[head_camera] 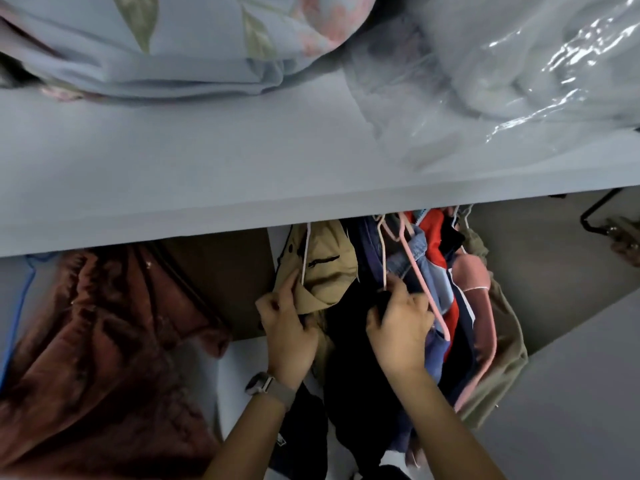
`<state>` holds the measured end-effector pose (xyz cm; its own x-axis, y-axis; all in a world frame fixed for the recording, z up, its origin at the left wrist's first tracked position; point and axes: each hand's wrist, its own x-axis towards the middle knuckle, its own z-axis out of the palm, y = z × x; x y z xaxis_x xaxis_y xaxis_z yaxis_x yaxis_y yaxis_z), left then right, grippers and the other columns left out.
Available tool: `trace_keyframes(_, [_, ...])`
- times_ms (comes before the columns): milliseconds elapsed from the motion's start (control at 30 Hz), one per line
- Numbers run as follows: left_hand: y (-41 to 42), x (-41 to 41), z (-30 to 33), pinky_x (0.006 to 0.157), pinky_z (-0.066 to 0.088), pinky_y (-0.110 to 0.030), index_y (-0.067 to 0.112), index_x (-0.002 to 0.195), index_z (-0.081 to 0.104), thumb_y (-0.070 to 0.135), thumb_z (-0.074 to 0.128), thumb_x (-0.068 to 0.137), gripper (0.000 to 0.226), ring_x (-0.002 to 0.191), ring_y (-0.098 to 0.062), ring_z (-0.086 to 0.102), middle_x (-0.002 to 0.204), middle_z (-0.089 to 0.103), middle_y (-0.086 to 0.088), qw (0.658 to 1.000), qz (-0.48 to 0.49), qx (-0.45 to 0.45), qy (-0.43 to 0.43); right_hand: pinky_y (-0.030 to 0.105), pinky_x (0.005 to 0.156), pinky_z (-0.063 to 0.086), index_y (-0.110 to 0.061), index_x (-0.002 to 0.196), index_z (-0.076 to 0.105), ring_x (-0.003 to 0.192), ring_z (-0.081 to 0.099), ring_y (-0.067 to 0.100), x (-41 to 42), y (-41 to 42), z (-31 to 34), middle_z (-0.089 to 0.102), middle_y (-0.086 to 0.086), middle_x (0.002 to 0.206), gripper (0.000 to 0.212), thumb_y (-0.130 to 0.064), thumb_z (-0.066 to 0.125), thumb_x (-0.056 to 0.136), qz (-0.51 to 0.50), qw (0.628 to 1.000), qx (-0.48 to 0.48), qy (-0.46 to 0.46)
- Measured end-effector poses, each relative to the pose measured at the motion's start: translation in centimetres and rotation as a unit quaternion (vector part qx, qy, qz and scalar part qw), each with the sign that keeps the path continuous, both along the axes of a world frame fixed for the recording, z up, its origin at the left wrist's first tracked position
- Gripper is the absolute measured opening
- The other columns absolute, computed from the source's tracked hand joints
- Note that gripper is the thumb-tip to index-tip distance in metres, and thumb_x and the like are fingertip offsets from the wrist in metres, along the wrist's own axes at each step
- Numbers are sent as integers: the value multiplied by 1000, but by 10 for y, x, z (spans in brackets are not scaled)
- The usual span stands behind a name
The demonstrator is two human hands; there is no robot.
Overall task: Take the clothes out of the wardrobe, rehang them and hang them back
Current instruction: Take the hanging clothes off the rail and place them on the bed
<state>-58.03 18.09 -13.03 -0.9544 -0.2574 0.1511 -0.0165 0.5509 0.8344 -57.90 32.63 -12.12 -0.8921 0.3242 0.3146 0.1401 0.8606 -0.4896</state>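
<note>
Several garments hang packed together under the wardrobe shelf [242,188]. At the left of the row hangs a tan jacket [329,271] on a white hanger. My left hand [289,327], with a watch on its wrist, pinches the tan jacket's lower edge. Between my hands hangs a black garment [349,348]. My right hand [398,327] grips the black garment's top beside a pink hanger [420,282]. To the right hang a denim piece [420,261], a red piece [434,237], a pink top [471,275] and an olive garment [509,344].
A rust-brown garment [104,341] hangs at the left on a blue hanger. On the shelf lie a floral blue quilt [156,46] and bedding in clear plastic [519,64]. A black rail bracket [595,216] shows at the far right.
</note>
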Motion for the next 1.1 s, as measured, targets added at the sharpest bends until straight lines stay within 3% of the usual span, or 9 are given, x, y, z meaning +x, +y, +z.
trace_keyframes(100, [2, -14, 2, 97, 26, -18, 25, 137, 43, -7, 51, 75, 70, 110, -23, 39, 125, 34, -7, 999, -18, -5, -28, 22, 73, 37, -13, 102, 58, 86, 52, 25, -14, -2, 10, 61, 8, 88, 30, 1, 64, 76, 78, 975, -204, -48])
trace_keyframes(233, [-2, -10, -1, 97, 28, -15, 20, 137, 40, -9, 46, 80, 64, 117, -20, 44, 127, 40, -10, 991, -99, 55, -74, 21, 78, 44, -15, 95, 62, 91, 58, 19, -38, -8, 28, 64, 6, 90, 26, 7, 57, 81, 115, 789, -591, -120])
trace_keyframes(433, [7, 13, -1, 107, 26, -19, 22, 139, 27, -10, 40, 81, 68, 117, -10, 36, 131, 28, -6, 976, -150, 123, -98, 30, 97, 47, -13, 111, 63, 108, 63, 19, -70, -34, 44, 68, 9, 113, 33, -19, 71, 80, 166, 729, -653, -124])
trace_keyframes(500, [3, 14, 0, 108, 29, -23, 21, 138, 26, -10, 40, 80, 67, 115, -7, 38, 130, 30, -5, 975, -155, 122, -101, 33, 103, 44, -16, 107, 66, 113, 62, 22, -67, -52, 40, 67, 9, 116, 28, -19, 73, 81, 202, 748, -610, -165])
trace_keyframes(700, [-27, 36, 10, 91, 38, -13, 34, 134, 32, 17, 58, 82, 60, 105, 2, 46, 121, 37, 12, 962, -239, 104, -88, 28, 70, 41, -14, 78, 60, 62, 49, 13, -73, -66, 44, 52, -3, 57, 15, -24, 70, 83, 197, 744, -605, -203])
trace_keyframes(867, [-51, 50, 4, 80, 41, -10, 32, 118, 55, 21, 63, 84, 37, 87, -3, 55, 101, 53, 5, 955, -168, 231, -80, 25, 67, 48, -6, 92, 69, 66, 64, 15, -85, -70, 65, 71, 6, 82, 20, -22, 59, 85, 144, 665, -680, -274])
trace_keyframes(933, [-58, 57, -1, 79, 42, -10, 28, 112, 58, 7, 60, 88, 32, 83, -1, 56, 92, 57, 3, 961, -140, 227, -70, 18, 53, 38, -12, 75, 63, 46, 53, 8, -94, -68, 78, 64, 0, 62, 16, -21, 57, 86, 123, 643, -688, -314])
trace_keyframes(1033, [-66, 68, -2, 78, 43, -14, 28, 109, 58, 0, 53, 90, 34, 81, -1, 57, 85, 60, 7, 963, -127, 224, -77, 19, 49, 29, -19, 55, 44, 33, 32, 9, -96, -69, 82, 38, -6, 40, 33, -15, 57, 86, 117, 678, -631, -358])
trace_keyframes(1100, [-71, 73, -2, 79, 45, -21, 29, 108, 58, 3, 52, 91, 32, 80, -5, 57, 80, 60, 15, 965, -120, 218, -76, 25, 61, 44, -10, 58, 58, 40, 50, 15, -89, -72, 86, 53, 4, 47, 31, -11, 54, 89, 153, 698, -584, -386])
